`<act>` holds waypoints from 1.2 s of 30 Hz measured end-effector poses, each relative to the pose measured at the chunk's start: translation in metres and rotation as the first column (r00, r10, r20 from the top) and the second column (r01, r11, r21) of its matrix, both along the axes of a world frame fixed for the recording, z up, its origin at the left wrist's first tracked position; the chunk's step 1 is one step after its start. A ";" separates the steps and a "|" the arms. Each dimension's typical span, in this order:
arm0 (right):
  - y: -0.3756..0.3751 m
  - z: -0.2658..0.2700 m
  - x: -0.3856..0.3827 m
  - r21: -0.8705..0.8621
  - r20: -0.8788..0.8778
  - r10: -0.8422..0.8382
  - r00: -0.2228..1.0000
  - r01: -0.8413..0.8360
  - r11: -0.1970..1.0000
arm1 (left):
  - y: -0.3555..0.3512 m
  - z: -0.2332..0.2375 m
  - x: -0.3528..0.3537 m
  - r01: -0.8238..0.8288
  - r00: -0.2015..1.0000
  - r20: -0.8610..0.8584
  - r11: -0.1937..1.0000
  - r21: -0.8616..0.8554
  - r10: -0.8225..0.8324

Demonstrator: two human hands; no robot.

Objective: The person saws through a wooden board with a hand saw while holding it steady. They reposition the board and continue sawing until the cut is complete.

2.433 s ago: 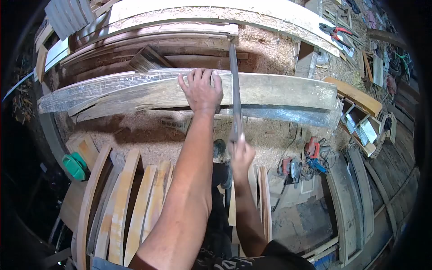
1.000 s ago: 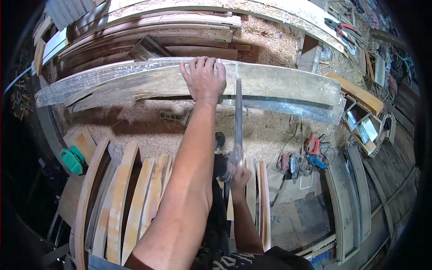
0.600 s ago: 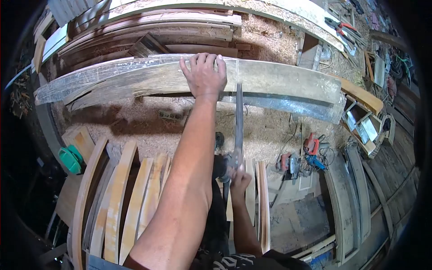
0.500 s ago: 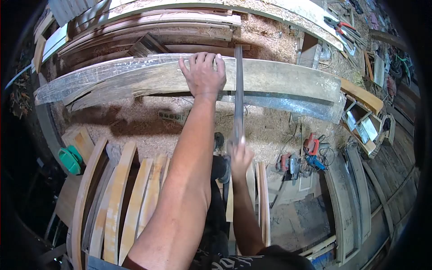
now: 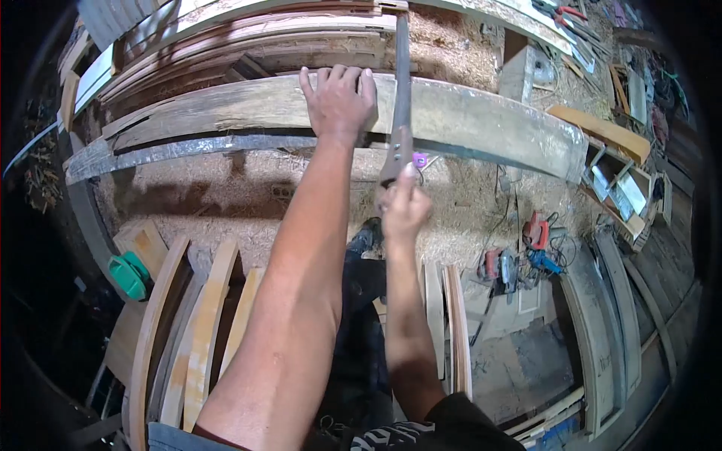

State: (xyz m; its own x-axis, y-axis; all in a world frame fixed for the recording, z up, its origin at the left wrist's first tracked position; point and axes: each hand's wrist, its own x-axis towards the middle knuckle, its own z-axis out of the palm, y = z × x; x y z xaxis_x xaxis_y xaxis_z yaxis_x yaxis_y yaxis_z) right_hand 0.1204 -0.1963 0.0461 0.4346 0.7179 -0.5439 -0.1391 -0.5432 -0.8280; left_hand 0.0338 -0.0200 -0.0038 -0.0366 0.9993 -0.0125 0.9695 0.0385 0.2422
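Note:
A weathered wooden plank (image 5: 481, 120) lies crosswise before me, over a second, greyish board (image 5: 218, 144) whose near edge shows below it. My left hand (image 5: 340, 105) bears down on the plank, its fingers bent over the far edge. Just right of it, a handsaw (image 5: 402, 83) crosses the plank with its blade pointing away from me. My right hand (image 5: 406, 210) is closed around the saw's handle, on the near side of the plank. The saw's teeth and any cut are too indistinct to make out.
Sawdust covers the ground. Red and blue power tools (image 5: 538, 233) lie at the right, with pliers (image 5: 560, 13) at the far right. Curved timber pieces (image 5: 210, 301) stand near my left side, beside a green container (image 5: 129, 276). Long boards (image 5: 301, 34) are stacked beyond the plank.
My right hand has pushed the saw forward, away from my body, and the blade now reaches farther past the plank. My left hand keeps its place on the plank. The view has shifted slightly.

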 end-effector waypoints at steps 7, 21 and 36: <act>-0.124 0.020 -0.020 -0.054 -0.019 -0.091 0.996 0.090 0.995 | 0.002 -0.002 -0.003 -0.003 1.000 0.021 0.997 0.080 0.001; -0.080 -0.014 -0.028 0.020 0.141 -0.050 0.989 0.048 0.999 | 0.002 0.000 -0.003 -0.006 0.998 0.057 0.999 0.050 0.003; -0.009 -0.042 0.001 0.146 0.059 0.087 0.994 -0.095 0.985 | 0.000 -0.003 -0.002 -0.010 0.999 0.046 0.997 0.082 0.007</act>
